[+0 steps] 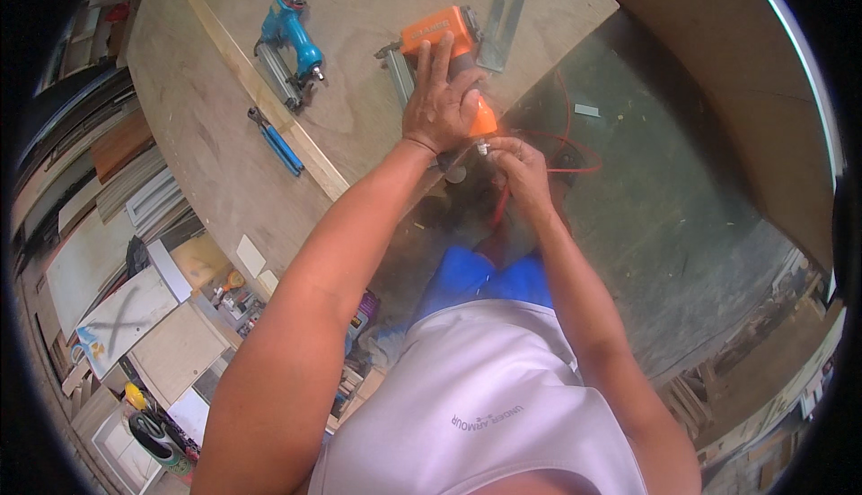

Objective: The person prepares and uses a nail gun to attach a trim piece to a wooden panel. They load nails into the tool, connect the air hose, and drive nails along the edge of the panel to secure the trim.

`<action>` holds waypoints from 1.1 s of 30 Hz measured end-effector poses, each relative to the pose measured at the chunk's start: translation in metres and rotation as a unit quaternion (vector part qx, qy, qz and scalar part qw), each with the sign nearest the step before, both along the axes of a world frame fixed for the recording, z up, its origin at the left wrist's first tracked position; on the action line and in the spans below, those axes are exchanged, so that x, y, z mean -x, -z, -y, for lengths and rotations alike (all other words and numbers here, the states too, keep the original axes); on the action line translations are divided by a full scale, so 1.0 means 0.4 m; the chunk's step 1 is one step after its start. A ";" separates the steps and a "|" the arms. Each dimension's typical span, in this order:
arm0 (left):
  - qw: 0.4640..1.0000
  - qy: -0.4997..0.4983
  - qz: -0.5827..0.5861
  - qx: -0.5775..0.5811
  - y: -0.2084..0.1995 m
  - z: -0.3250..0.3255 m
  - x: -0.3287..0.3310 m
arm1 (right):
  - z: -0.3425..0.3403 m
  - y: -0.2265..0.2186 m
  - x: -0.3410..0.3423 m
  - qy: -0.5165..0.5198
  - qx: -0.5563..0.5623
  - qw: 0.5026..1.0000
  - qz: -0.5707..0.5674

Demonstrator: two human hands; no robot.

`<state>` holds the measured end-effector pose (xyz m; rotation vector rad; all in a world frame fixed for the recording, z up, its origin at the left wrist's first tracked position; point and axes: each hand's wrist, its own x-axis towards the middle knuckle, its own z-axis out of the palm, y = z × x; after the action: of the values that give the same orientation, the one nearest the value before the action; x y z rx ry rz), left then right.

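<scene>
The orange nail gun (437, 30) lies at the upper centre of the frame, its handle reaching the edge of the table (359, 37). It is held by the left hand (442, 105), with two fingers stretched over its body. Just below, the small metal fitting (483, 148) at the handle's end is pinched narrowly by the right hand (521, 170). The red hose (575, 170) is seen looping near that hand, though whether it is joined to the fitting cannot be told. For good work at this joint, the gun should be kept pressed flat so that no twist is passed into it, and the fitting is best kept in line with the handle, never forced at a slant. Fingers should be kept off the trigger, and the nose turned away from the body. Slack should be left in the hose. The teal nail gun (292, 33) and blue-handled pliers (277, 142), at the upper left, can be left untouched.
</scene>
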<state>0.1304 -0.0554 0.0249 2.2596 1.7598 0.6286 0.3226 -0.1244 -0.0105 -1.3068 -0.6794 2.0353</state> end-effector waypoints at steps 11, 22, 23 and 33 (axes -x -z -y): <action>1.000 -0.004 -0.003 0.000 0.003 -0.003 0.001 | -0.059 0.045 -0.094 -0.138 -0.163 0.976 0.042; 1.000 0.011 0.004 -0.008 0.007 -0.006 0.004 | -0.128 0.093 -0.053 -0.217 -0.450 0.859 0.111; 1.000 0.011 0.005 -0.009 0.007 -0.006 0.004 | -0.123 0.103 -0.051 -0.220 -0.438 0.865 0.106; 1.000 0.007 -0.004 -0.003 0.012 -0.004 0.004 | -0.098 0.096 -0.024 -0.141 -0.518 0.824 0.180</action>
<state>0.1287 -0.0537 0.0203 2.2800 1.7471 0.6247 0.3322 -0.0851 -0.0488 -0.9026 -1.9012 1.1791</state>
